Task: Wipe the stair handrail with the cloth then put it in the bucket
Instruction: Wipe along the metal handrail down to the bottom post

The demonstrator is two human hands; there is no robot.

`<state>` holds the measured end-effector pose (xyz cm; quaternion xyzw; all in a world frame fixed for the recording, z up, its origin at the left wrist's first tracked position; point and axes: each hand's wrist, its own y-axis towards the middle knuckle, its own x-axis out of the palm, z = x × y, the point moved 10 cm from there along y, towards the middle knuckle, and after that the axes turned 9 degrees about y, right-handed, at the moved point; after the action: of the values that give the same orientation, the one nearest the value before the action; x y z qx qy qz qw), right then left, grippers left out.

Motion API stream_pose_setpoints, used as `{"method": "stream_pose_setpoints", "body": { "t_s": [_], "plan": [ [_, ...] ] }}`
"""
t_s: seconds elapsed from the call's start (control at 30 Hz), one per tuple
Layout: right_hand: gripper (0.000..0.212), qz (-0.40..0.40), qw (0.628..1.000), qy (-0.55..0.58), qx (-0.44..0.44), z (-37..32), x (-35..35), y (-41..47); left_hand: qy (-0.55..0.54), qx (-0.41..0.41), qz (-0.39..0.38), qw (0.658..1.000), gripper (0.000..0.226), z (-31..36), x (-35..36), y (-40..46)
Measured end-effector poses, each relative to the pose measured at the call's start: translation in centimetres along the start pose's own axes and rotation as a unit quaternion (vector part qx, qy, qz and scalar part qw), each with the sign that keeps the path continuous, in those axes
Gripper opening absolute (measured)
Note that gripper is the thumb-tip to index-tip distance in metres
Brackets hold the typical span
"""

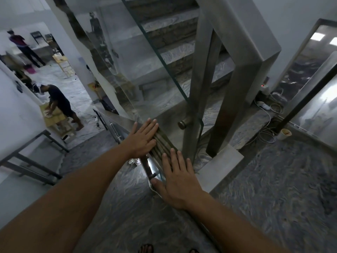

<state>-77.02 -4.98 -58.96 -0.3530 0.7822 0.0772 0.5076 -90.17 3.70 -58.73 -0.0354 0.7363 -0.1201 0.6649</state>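
Near the middle of the frame, a striped olive-brown cloth [162,143] lies draped over the flat steel stair handrail [116,116]. The left hand [143,137] presses flat on the cloth's upper end, fingers spread. The right hand [179,181] lies open and flat on its lower end, thumb beside the rail's edge.
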Motion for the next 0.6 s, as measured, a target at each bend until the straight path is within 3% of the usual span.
{"method": "stream_pose_setpoints", "body": {
  "t_s": [0.1, 0.33, 0.6],
  "plan": [
    [0.089, 0.012, 1.0, -0.008, 0.006, -0.6, 0.0, 1.7, -0.051, 0.012, 0.0, 0.999, 0.085, -1.9, 0.2, 0.9],
    [0.065, 0.031, 0.998, -0.052, -0.002, -1.4, -1.0, 1.9, -0.128, 0.02, 0.018, 0.991, 0.074, -2.5, -0.1, 0.7],
    [0.059, 0.095, 0.994, -0.023, 0.044, 0.7, -1.4, -2.4, -0.043, 0.083, 0.029, 0.995, 0.078, 2.2, 1.0, -4.6]
  ]
}}
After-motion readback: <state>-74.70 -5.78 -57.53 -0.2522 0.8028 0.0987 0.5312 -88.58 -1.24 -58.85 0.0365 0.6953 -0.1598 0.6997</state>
